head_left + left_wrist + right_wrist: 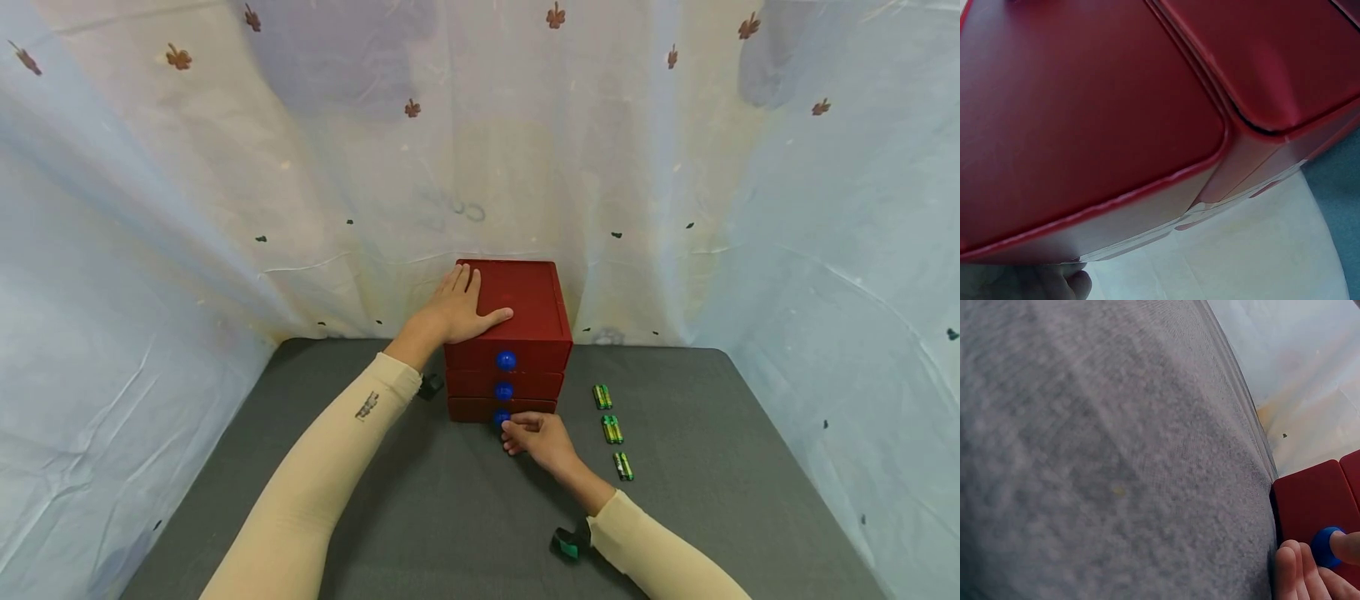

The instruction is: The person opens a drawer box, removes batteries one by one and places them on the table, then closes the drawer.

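Note:
A small red chest of drawers stands at the back of the table, its three drawers stacked with a blue knob on each. My left hand rests flat on the chest's top at its left side, fingers straight and thumb spread. In the left wrist view the drawer fronts fill most of the picture, with a little of that hand at the bottom. Down at the lowest drawer, my right hand pinches its blue knob between thumb and fingers. The right wrist view shows the thumb on this knob.
Right of the chest, three small groups of green batteries lie in a row on the grey tabletop. A pale curtain hangs directly behind the table and along both sides. Each wrist carries a dark camera mount.

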Demonstrator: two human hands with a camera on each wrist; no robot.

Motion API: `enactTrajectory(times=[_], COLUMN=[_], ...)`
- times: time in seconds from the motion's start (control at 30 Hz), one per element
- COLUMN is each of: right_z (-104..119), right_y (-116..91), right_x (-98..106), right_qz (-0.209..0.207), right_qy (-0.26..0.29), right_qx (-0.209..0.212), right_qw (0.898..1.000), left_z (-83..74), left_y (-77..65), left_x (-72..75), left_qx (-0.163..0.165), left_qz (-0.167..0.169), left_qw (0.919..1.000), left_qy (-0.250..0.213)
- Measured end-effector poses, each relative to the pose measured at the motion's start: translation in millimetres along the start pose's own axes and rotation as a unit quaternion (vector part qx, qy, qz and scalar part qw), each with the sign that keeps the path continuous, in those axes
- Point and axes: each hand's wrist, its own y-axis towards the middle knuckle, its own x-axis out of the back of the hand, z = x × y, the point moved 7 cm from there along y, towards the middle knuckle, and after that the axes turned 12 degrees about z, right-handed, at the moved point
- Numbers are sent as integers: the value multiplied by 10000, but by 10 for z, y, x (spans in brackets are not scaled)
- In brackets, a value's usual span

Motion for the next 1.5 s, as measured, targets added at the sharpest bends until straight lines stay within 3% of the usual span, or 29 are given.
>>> enactTrajectory(times=[0.83, 1.5], right_z=[-29, 31], right_y=[57, -26], right_x=[43, 40], right_qz=[45, 179], right_qy=[245, 73], right_qx=[-108, 27], right_qw=[9996, 9998], left_z=[11, 21], left_y=[24, 21], left_x=[-11, -19], left_qx=[2, -5], left_qz=[6, 4], left_qw=[10000, 10000], left_qy=[-31, -75])
